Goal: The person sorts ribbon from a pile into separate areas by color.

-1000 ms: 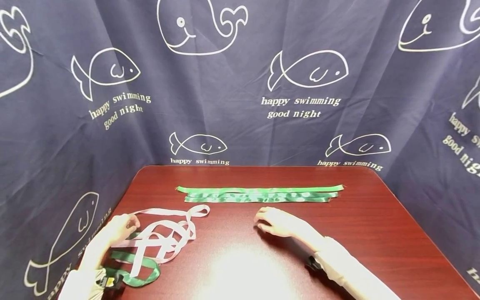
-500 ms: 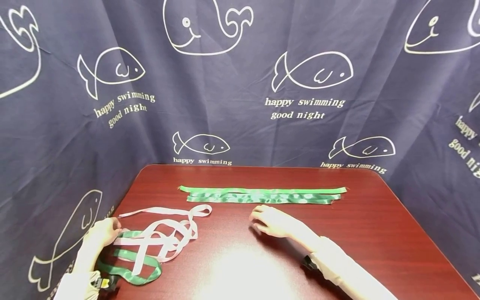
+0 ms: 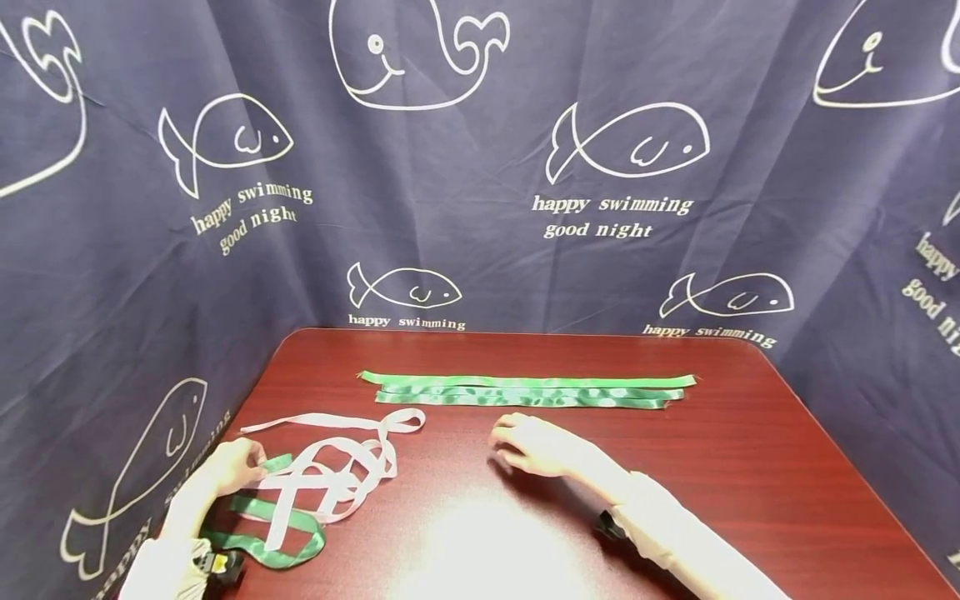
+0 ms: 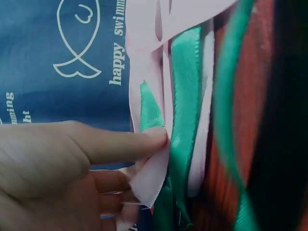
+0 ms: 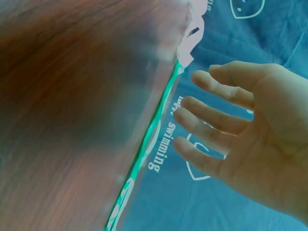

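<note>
At the table's left side, my left hand (image 3: 234, 467) pinches a green ribbon (image 4: 150, 107) between thumb and fingers, and its pointed end sticks out past the thumb. A pink ribbon (image 4: 153, 180) lies right under the thumb; whether it is also pinched I cannot tell. More looped green ribbon (image 3: 285, 557) spreads beside the wrist. The pink ribbon heap (image 3: 341, 479) lies tangled to the right of this hand. My right hand (image 3: 534, 444) hovers over mid-table, fingers loosely bent, holding nothing; the right wrist view shows its fingers (image 5: 202, 122) apart from the ribbons.
Several green ribbon strips (image 3: 525, 392) lie straight, side by side, across the back of the red-brown table (image 3: 750, 467). A dark blue curtain (image 3: 480, 183) with white fish prints surrounds the table's back and sides.
My left hand drew back left from the pink heap, then came right again with a green ribbon end showing at its fingers. The right hand shifted slightly left.
</note>
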`<state>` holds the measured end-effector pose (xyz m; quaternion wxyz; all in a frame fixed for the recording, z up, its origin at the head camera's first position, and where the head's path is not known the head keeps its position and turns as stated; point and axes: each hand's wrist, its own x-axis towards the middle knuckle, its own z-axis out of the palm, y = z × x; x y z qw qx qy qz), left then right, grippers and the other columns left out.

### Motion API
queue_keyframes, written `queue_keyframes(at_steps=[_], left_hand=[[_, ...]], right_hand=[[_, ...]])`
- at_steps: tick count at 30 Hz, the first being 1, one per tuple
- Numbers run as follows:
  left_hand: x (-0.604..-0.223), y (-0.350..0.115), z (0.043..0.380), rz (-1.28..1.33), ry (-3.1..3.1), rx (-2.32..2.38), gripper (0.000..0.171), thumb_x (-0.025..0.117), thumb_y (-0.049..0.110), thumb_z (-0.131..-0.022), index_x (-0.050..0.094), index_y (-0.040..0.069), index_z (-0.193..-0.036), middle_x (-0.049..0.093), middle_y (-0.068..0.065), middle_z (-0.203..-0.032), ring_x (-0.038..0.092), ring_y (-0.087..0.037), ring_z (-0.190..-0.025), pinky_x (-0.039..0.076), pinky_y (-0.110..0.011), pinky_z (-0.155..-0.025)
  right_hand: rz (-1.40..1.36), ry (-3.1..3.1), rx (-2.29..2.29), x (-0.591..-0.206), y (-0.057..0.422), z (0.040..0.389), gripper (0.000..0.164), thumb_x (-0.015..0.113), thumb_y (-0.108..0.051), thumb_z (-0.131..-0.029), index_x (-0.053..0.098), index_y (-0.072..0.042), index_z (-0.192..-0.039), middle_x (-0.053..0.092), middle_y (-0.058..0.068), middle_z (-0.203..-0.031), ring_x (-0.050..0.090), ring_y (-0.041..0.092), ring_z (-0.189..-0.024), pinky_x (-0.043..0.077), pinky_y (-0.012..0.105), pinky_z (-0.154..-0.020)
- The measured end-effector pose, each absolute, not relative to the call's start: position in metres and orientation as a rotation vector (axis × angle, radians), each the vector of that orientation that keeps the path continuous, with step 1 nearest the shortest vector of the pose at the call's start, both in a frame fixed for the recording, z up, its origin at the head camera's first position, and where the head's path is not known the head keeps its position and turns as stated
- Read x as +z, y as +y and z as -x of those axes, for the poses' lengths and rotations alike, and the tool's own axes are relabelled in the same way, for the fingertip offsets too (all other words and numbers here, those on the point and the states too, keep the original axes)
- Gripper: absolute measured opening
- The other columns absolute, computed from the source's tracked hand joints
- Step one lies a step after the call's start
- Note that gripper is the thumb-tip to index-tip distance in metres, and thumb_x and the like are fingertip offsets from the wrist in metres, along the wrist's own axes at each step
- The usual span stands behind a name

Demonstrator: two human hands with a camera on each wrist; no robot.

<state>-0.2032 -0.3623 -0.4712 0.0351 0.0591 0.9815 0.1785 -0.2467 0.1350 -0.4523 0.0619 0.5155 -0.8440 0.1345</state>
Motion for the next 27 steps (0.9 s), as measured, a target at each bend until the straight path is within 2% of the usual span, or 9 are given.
queue_keyframes(at_steps=[7, 11, 16, 20, 23, 27], left_hand=[[-0.458, -0.358, 0.199, -0.200, 3.012, 0.651, 0.021, 0.077, 0.020, -0.072, 0.059, 0.013, -0.066, 0.057, 0.004, -0.059, 0.047, -0.011, -0.058, 0.037, -0.028, -0.056], [-0.441, -0.353, 0.197, -0.245, 3.058, 0.760, 0.023, 0.083, 0.027, -0.069, 0.063, 0.016, -0.066, 0.061, 0.008, -0.061, 0.048, -0.005, -0.057, 0.037, -0.025, -0.056], [-0.423, -0.346, 0.200, -0.366, 2.975, 0.996, 0.011, 0.078, 0.022, -0.078, 0.073, 0.013, -0.080, 0.070, 0.004, -0.071, 0.055, 0.003, -0.064, 0.044, -0.022, -0.060], [-0.413, -0.334, 0.203, -0.392, 2.935, 1.075, 0.014, 0.072, 0.023, -0.085, 0.076, 0.012, -0.092, 0.074, 0.004, -0.083, 0.061, 0.005, -0.077, 0.049, -0.021, -0.070], [-0.407, -0.321, 0.206, -0.483, 2.874, 1.151, 0.012, 0.069, 0.022, -0.088, 0.074, 0.013, -0.093, 0.073, 0.004, -0.081, 0.064, -0.002, -0.076, 0.049, -0.023, -0.071], [-0.401, -0.294, 0.215, -0.768, 2.629, 1.342, 0.009, 0.062, 0.011, -0.092, 0.067, 0.009, -0.099, 0.068, -0.004, -0.081, 0.067, -0.014, -0.070, 0.053, -0.028, -0.067]], right_hand=[[-1.575, -2.564, 0.446, -0.451, 0.135, 0.247, 0.012, 0.060, -0.011, -0.092, 0.066, -0.007, -0.101, 0.062, 0.005, -0.104, 0.060, 0.017, -0.098, 0.049, 0.030, -0.088], [-1.568, -2.577, 0.460, -0.448, 0.135, 0.247, 0.011, 0.059, -0.010, -0.092, 0.066, -0.008, -0.101, 0.062, 0.004, -0.103, 0.059, 0.016, -0.098, 0.049, 0.030, -0.088], [-1.574, -2.593, 0.470, -0.446, 0.136, 0.247, 0.011, 0.059, -0.011, -0.092, 0.067, -0.009, -0.100, 0.063, 0.003, -0.103, 0.059, 0.016, -0.098, 0.049, 0.030, -0.088], [-1.582, -2.616, 0.470, -0.445, 0.137, 0.247, 0.013, 0.057, -0.012, -0.093, 0.067, -0.009, -0.101, 0.063, 0.003, -0.103, 0.059, 0.015, -0.098, 0.049, 0.029, -0.088], [-1.576, -2.625, 0.484, -0.442, 0.137, 0.247, 0.014, 0.056, -0.013, -0.094, 0.067, -0.009, -0.102, 0.064, 0.002, -0.104, 0.059, 0.016, -0.099, 0.049, 0.030, -0.090], [-1.561, -2.634, 0.567, -0.436, 0.137, 0.246, 0.015, 0.055, -0.014, -0.096, 0.066, -0.009, -0.105, 0.064, 0.003, -0.105, 0.060, 0.016, -0.100, 0.049, 0.032, -0.090]])
